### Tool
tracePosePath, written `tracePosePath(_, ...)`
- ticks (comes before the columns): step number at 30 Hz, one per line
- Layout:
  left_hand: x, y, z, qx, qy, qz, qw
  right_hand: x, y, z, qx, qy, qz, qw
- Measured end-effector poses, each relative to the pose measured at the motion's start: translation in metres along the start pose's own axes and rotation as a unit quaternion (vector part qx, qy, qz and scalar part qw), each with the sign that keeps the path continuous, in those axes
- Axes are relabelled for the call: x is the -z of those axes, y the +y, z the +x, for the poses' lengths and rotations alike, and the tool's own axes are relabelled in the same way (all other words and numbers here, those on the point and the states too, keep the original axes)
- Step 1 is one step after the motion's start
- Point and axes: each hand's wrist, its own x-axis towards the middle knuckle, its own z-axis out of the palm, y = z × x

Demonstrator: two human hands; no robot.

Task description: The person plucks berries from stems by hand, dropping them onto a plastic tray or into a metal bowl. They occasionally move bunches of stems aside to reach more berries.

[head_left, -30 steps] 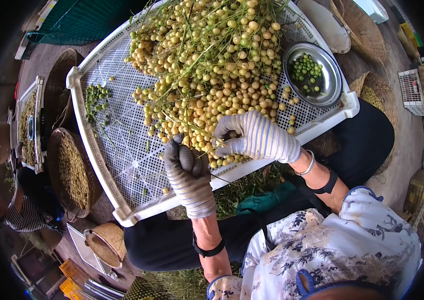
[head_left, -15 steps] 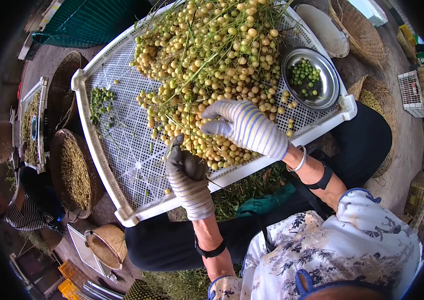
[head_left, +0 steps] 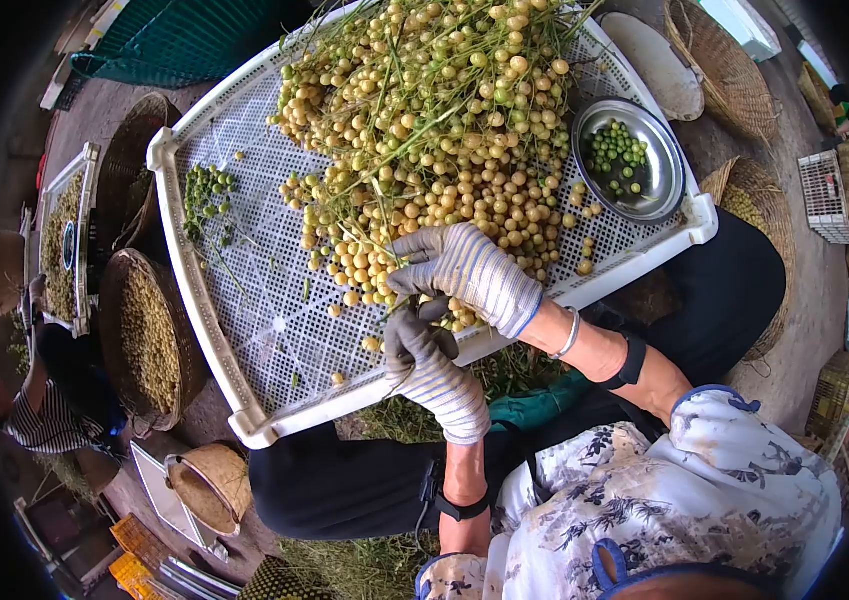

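Observation:
My right hand (head_left: pixel 464 275), in a striped glove with grey-stained fingers, is at the near edge of a heap of small round yellow fruits (head_left: pixel 464 195) on green stems. Its thumb and fingers are pinched on a thin fruit stem (head_left: pixel 381 205). Just below it, my left hand (head_left: pixel 429 365), gloved alike, is curled closed by the tray's near rim. Whatever lies in its fingers is hidden. The heap rests on a white perforated tray (head_left: pixel 254 310) across my lap. On its right side stands a metal bowl (head_left: pixel 656 185) holding small green fruits (head_left: pixel 616 148).
A small green bunch (head_left: pixel 208 192) lies at the tray's left. To the left stand a wicker basket of yellow fruits (head_left: pixel 152 335) and a tipped basket (head_left: pixel 212 488); another person (head_left: pixel 54 410) sits beyond. More baskets (head_left: pixel 719 70) and a white crate (head_left: pixel 826 198) are at right.
My left hand has moved right, close below my right hand. My right hand has shifted slightly left and toward me, its fingers more closed.

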Motion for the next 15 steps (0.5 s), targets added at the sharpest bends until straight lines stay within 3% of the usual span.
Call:
tracePosePath(4, 0.008, 0.007, 0.011, 0.066, 0.097, -0.058, 0.991, 0.004, -0.004, -0.005, 0.086, 0.001, -0.076, 0.993)
tracePosePath(7, 0.013, 0.008, 0.023, 0.085, 0.054, -0.056, 0.993, 0.009, 0.001, -0.006, 0.121, 0.005, -0.116, 0.986)
tracePosePath(11, 0.015, 0.004, 0.04, 0.012, 0.005, -0.076, 0.997, 0.011, -0.005, -0.02, 0.134, -0.005, -0.122, 0.983)
tracePosePath(12, 0.009, 0.008, 0.043, 0.01, 0.05, -0.057, 0.997, 0.013, -0.005, -0.025, 0.138, -0.008, -0.127, 0.982)
tracePosePath(15, 0.007, 0.009, 0.051, 0.0, 0.037, -0.015, 0.999, 0.015, -0.008, -0.033, 0.161, 0.021, -0.171, 0.972)
